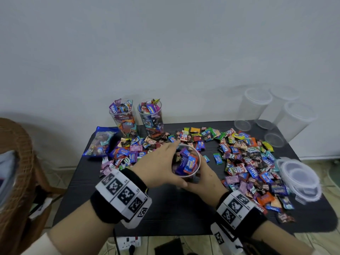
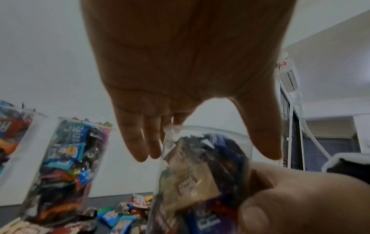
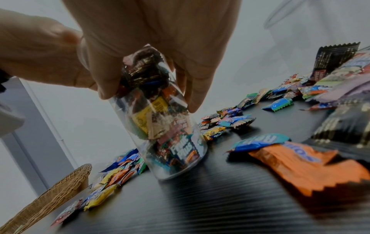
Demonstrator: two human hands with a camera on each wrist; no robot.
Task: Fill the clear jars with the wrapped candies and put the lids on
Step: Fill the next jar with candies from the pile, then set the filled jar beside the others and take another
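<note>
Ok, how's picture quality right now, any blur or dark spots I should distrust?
Head view: evenly lit, but the empty jars at the far right smear toward the edge. Left wrist view: the left hand is backlit and dark. Right wrist view: the orange wrapper up close is blurred, and the held jar glares.

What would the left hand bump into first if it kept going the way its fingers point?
Probably the loose candies on the table just past the fingertips. The left hand lies over the jar and points toward the far edge. Beyond them stands a filled jar, slightly left of that line; depth is hard to judge.
</note>
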